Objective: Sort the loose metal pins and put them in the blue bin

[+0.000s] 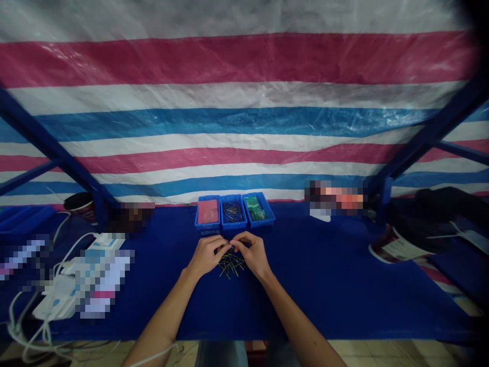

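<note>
My left hand (208,255) and my right hand (252,251) meet at the fingertips over the blue table. Fingers and thumb are pinched on both sides, and what sits between them is too small to make out. Just below the fingertips lies a loose pile of thin, straight, dark and brassy pieces (231,265), partly covered by my hands. Behind them stand three small blue bins in a row: the left bin (196,218) with a flat pink stack (208,211), the middle bin (234,224) with similar thin pieces, and the right bin (263,223) with green items in clear plastic.
White power strips and cables (63,290) lie at the left. A dark red and white round container (399,247) stands at the right edge. Blue metal posts (410,145) rise at both sides, with a striped tarp (244,122) behind the blue tabletop (336,285).
</note>
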Demonstrator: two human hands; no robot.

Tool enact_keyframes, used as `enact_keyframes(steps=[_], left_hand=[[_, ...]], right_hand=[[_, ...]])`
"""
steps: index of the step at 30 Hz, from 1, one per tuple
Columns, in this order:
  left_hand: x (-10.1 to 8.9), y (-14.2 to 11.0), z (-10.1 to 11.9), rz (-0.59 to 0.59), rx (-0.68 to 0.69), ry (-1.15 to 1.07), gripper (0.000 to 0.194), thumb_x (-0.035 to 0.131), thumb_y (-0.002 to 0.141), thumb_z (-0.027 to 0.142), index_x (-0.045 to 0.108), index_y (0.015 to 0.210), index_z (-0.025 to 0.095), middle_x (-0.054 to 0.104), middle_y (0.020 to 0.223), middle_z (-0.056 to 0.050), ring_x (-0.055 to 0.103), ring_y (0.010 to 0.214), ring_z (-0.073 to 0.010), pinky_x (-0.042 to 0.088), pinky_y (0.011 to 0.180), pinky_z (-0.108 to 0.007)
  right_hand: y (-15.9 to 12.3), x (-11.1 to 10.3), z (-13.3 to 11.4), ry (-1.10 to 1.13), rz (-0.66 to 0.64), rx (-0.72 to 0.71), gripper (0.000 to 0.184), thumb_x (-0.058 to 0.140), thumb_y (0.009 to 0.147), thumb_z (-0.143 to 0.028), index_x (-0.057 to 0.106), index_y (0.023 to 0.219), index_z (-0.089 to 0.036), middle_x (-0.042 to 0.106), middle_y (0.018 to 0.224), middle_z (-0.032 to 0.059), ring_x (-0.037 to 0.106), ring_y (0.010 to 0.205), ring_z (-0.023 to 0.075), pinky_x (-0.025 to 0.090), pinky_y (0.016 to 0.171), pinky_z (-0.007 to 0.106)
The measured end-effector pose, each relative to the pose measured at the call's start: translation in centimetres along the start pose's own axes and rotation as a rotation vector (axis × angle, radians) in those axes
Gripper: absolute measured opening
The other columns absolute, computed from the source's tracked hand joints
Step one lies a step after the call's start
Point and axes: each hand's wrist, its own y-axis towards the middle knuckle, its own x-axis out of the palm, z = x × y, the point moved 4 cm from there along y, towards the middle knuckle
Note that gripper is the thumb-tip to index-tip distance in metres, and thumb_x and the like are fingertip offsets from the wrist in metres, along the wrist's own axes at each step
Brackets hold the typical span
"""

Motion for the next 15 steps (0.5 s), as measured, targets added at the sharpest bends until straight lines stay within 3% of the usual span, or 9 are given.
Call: enact_keyframes(steps=[8, 12, 15], left_hand=[[0.11, 0.1, 0.0, 0.003, 0.008, 0.015, 0.032, 0.05, 0.1, 0.034, 0.071, 0.085, 0.016, 0.063, 0.073, -0.004, 0.057, 0.066, -0.0132, 0.044, 0.064, -0.025], [-0.03, 0.03, -0.27, 0.087, 0.005, -0.007, 0.022, 0.058, 0.096, 0.033, 0.071, 0.101, 0.017, 0.065, 0.079, -0.005, 0.057, 0.064, -0.0125, 0.047, 0.063, -0.025], [-0.24, -0.04, -0.3, 0.156, 0.036, 0.01, 0.014, 0.062, 0.094, 0.027, 0.071, 0.1, 0.018, 0.068, 0.087, -0.007, 0.063, 0.076, -0.0153, 0.051, 0.073, -0.028]], right_hand=[[0.11, -0.24, -0.16, -0.139, -0.059, -0.074, 0.015, 0.065, 0.089, -0.03, 0.073, 0.081, -0.02, 0.069, 0.078, 0.0015, 0.058, 0.068, 0.0141, 0.045, 0.064, 0.024], [0.14, -0.36, 0.01, -0.187, -0.048, -0.081, 0.016, 0.065, 0.089, -0.031, 0.074, 0.081, -0.02, 0.07, 0.077, 0.0019, 0.06, 0.069, 0.015, 0.044, 0.063, 0.025], [0.09, -0.24, 0.11, -0.22, -0.045, -0.097, 0.019, 0.065, 0.089, -0.033, 0.074, 0.08, -0.02, 0.069, 0.076, 0.0017, 0.058, 0.067, 0.0144, 0.043, 0.062, 0.024]])
